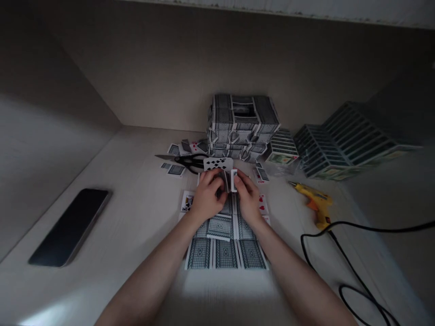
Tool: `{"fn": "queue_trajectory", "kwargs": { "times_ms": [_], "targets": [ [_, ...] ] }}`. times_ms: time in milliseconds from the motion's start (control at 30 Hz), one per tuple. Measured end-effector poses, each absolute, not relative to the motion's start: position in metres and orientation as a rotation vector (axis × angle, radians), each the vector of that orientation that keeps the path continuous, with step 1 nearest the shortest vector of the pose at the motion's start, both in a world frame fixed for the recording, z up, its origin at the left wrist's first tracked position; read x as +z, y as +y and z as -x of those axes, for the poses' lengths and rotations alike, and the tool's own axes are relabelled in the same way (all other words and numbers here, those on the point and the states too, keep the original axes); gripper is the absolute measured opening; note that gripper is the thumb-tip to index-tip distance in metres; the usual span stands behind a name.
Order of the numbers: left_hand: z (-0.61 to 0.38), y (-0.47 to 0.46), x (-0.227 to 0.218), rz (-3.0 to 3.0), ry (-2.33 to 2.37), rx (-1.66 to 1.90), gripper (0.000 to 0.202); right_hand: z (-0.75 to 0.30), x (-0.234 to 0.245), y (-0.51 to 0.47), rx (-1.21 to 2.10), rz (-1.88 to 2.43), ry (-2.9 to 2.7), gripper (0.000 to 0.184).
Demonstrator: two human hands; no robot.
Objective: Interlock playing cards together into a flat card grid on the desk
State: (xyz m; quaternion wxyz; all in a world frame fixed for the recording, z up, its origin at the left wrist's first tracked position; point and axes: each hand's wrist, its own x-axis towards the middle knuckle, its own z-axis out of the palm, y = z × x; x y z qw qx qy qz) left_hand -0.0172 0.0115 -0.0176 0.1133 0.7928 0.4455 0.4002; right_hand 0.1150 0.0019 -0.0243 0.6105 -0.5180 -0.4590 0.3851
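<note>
A small folded playing card [234,180] with a white edge stands pinched between the fingers of my right hand [248,194]. Close beside it, my left hand [210,192] has its fingers closed on a dark-backed playing card [222,179], partly hidden by the fingers. Under both hands lies a panel of patterned playing cards [225,254] set edge to edge, backs up. A loose card [219,226] rests slantwise on it. Face-up cards show at its sides, a king [187,200] at left and a five of hearts [263,204] at right. Beyond my hands lies a spade card [218,163].
Black scissors [190,161] lie among cut card pieces [176,170]. Behind stands a box built of cards [243,124]. At right are stacked card packs [326,151], a yellow glue gun [316,203] and its black cable [360,226]. A phone [70,228] lies at left.
</note>
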Motion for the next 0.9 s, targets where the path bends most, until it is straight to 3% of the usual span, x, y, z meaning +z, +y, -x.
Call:
{"fn": "queue_trajectory", "kwargs": {
  "times_ms": [400,700,900],
  "targets": [
    [0.018,0.013,-0.02,-2.264,1.291,1.19,0.017,-0.115,-0.023,0.002,0.874,1.209,-1.129,0.042],
    [0.015,0.014,-0.028,-2.091,1.277,1.223,0.054,-0.114,-0.02,0.001,0.866,1.216,-1.193,0.042],
    [0.017,0.016,-0.025,-2.21,1.266,1.129,0.062,-0.113,-0.02,0.001,0.889,1.192,-1.162,0.041]
  ]
}}
